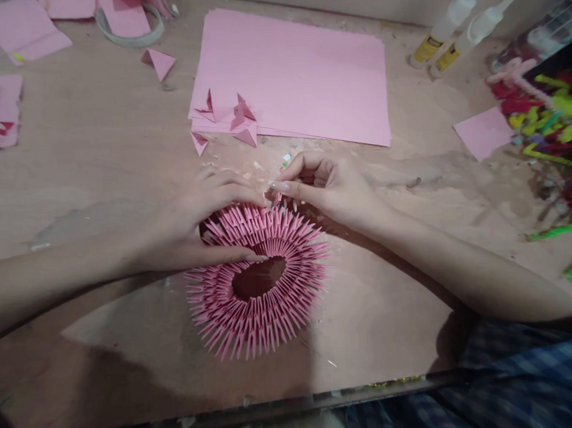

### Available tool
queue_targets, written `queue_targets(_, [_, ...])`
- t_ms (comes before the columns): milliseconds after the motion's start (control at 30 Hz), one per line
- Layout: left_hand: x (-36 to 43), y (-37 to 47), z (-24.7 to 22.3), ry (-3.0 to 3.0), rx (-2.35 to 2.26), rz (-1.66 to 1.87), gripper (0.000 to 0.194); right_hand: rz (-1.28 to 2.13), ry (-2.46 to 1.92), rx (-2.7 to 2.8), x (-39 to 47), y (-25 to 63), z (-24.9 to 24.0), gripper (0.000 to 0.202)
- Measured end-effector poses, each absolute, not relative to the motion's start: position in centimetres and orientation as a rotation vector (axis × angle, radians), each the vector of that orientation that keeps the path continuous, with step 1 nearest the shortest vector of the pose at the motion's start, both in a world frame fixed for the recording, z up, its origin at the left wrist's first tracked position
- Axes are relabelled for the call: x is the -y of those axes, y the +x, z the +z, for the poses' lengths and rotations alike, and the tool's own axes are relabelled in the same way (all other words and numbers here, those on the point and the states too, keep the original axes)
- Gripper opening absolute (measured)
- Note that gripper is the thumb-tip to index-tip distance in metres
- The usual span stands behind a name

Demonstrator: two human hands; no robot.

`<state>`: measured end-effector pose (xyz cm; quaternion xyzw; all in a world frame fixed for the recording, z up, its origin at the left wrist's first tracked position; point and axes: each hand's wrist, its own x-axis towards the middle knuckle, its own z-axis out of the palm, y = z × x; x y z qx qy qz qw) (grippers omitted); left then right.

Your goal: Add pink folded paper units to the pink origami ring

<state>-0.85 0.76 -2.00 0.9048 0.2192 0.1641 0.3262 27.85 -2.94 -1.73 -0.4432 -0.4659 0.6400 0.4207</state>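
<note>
A pink ring of interlocked folded-paper pieces lies on the table, its pointed tips fanning outward around an oval hole. My left hand grips the ring's far left side, thumb over the inner edge and fingers along the outside. At the ring's far edge, my right hand pinches a small pink folded-paper piece between thumb and forefinger. That piece is mostly covered by the fingertips, and I cannot tell whether it is joined to the ring.
Beyond the hands lies a stack of pink paper with several folded pieces at its corner. Two glue bottles stand at the back right, near colourful pipe cleaners. A tape roll sits back left.
</note>
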Motion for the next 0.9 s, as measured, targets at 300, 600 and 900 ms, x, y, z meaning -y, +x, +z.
queue_targets(300, [-0.96,-1.13,-2.2,2.4,-0.538,0.48,0.049,1.605,-1.101,1.154,2.97,27.8,-1.87,0.044])
queue_targets(600, [-1.1,-1.04,-2.39,2.541,-0.52,0.509,0.057,1.613,-1.106,1.122,3.14,27.65,-1.92,0.039])
queue_targets(900, [-0.93,-0.87,-2.16,2.404,-0.589,0.419,0.059,1.637,-1.112,1.158,2.96,27.85,-1.63,0.04])
